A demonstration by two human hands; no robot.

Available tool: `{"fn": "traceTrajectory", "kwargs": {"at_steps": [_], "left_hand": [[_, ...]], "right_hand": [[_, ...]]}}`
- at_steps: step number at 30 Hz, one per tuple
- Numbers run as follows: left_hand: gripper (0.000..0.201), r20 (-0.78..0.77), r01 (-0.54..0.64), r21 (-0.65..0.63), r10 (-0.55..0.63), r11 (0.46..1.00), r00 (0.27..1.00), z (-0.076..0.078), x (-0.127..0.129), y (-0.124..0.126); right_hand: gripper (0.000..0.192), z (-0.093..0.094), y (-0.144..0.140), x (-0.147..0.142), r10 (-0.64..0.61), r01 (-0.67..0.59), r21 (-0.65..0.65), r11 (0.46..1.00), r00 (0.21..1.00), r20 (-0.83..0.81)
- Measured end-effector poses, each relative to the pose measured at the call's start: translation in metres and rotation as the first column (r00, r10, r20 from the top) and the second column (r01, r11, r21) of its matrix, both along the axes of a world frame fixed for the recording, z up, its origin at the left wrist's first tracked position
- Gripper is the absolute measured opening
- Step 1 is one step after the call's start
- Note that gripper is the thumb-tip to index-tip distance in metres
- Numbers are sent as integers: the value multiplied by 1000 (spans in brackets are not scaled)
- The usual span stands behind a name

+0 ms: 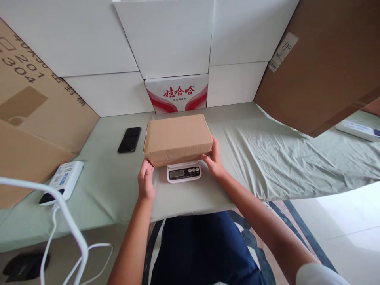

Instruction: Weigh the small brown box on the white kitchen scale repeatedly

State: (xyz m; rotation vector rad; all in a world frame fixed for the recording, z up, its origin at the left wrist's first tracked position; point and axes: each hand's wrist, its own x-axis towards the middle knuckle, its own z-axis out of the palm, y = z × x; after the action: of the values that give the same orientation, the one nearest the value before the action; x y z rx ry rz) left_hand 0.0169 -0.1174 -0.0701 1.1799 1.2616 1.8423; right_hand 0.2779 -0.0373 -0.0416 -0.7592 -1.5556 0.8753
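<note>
A closed brown cardboard box (pixel 179 133) is in the middle of the head view, over a small white digital kitchen scale (pixel 184 172). Only the front of the scale shows, with its display and several round buttons; its platform is hidden under the box. My left hand (pixel 146 178) grips the box's front left corner. At the front right corner my right hand (pixel 214 159) holds it, with the thumb near the lower edge. Whether the box rests fully on the scale, I cannot tell.
A black phone (pixel 129 139) lies left of the box. White boxes (pixel 166 39) wall the back, with large cardboard cartons (pixel 320 67) at both sides. A white power strip or device (pixel 65 180) and a white cable (pixel 63 208) are at the left. The green cloth (pixel 246 130) is wrinkled.
</note>
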Motion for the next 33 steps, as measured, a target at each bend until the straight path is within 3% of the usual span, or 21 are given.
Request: {"fn": "traceTrajectory", "kwargs": {"at_steps": [6, 13, 20, 26, 30, 33], "left_hand": [[84, -7, -1, -25, 0, 1000, 1000, 3, 1, -2], [80, 76, -46, 72, 40, 996, 996, 10, -3, -3], [86, 55, -3, -68, 6, 998, 998, 5, -2, -4], [82, 25, 51, -54, -49, 997, 998, 11, 3, -8], [80, 24, 73, -1, -73, 997, 997, 20, -1, 2], [79, 26, 88, 49, -89, 995, 996, 37, -8, 32]], "right_hand": [[78, -2, 0, 0, 20, -21, -9, 1000, 999, -31], [78, -3, 1, 6, -153, 155, 27, 988, 987, -49], [80, 3, -7, 1, -39, 38, 30, 999, 999, 32], [88, 3, -12, -2, -67, 62, 55, 997, 994, 86], [90, 19, -7, 0, -53, 50, 47, 998, 997, 48], [91, 44, 13, -3, -53, 49, 96, 994, 998, 43]]}}
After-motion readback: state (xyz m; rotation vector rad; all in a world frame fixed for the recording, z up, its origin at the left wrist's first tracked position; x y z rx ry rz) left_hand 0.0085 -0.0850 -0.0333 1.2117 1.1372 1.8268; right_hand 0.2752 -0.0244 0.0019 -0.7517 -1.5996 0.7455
